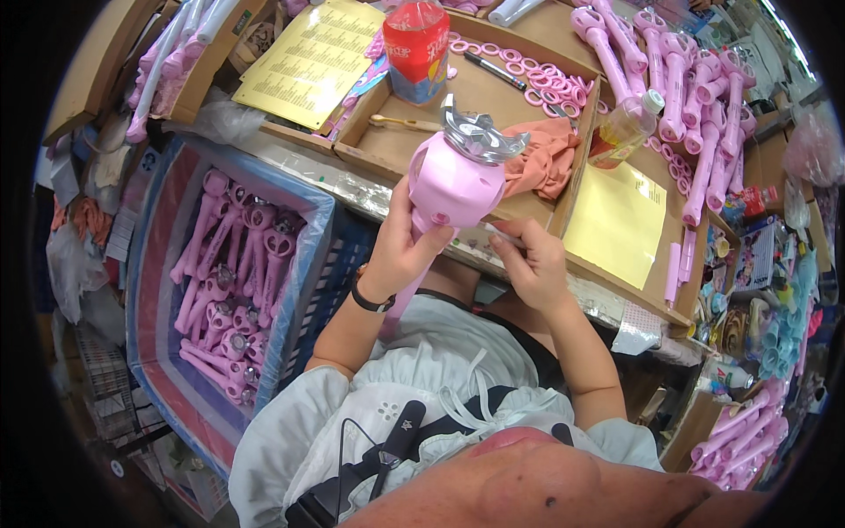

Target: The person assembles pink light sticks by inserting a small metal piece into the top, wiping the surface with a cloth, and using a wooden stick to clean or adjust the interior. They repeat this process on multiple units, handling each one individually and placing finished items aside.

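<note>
My left hand [407,255] is wrapped round the neck of a pink toy wand [453,187], held upright over the table's near edge. The wand's hollow round head carries a shiny silver crown-shaped piece [482,139] on top. Its handle runs down past my wrist toward my lap. To the right of the wand, my right hand [535,268] is closed in a pinch, thumb against fingers. A small pale sliver shows at those fingertips, too little to name. The right hand is apart from the wand head.
Beyond my hands lies a cardboard tray [361,150] with pink rings [554,88], an orange cloth [541,163] and a marker [495,70]. A bottle [616,132] and yellow sheets [619,224] sit rightward. A lined basket [321,229] at left holds many pink wands [233,264].
</note>
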A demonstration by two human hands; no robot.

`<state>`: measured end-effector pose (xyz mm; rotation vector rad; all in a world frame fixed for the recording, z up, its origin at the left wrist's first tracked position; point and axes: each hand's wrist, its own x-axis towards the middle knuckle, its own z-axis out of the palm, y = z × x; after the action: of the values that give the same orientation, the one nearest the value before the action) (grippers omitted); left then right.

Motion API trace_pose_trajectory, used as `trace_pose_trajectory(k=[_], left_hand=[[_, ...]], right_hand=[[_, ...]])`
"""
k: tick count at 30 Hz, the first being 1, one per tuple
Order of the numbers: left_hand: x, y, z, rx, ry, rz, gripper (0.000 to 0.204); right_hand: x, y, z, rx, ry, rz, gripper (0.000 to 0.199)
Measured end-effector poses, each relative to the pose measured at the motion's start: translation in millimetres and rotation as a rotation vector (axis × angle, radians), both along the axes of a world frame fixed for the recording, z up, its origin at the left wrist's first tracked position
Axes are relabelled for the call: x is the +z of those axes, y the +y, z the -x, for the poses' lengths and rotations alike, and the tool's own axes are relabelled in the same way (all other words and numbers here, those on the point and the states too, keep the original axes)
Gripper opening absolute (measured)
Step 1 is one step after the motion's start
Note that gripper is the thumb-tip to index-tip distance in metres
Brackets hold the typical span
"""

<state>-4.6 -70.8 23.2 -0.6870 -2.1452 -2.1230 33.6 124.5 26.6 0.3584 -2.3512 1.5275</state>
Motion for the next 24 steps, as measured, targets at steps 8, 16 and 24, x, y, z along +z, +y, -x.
trace_pose_trajectory(k=[8,16,24], left_hand=[[-2.6,1.7,-0.9,0.033,-0.094,0.014,0.061],[-4.0,0.6,-2.0,0.0,-0.157,0.076,0.066],[-7.8,-1.9,-8.2,-0.031,0.04,0.111,0.071]], right_hand=[[-11.6,1.9,7.4,0.004,0.179,-0.186,0.011],[-15.4,-2.8,0.4,-0.071,0.043,-0.324,0.012],[-14.1,1.7,-4.1,0.093,-0.185,0.098,0.015]])
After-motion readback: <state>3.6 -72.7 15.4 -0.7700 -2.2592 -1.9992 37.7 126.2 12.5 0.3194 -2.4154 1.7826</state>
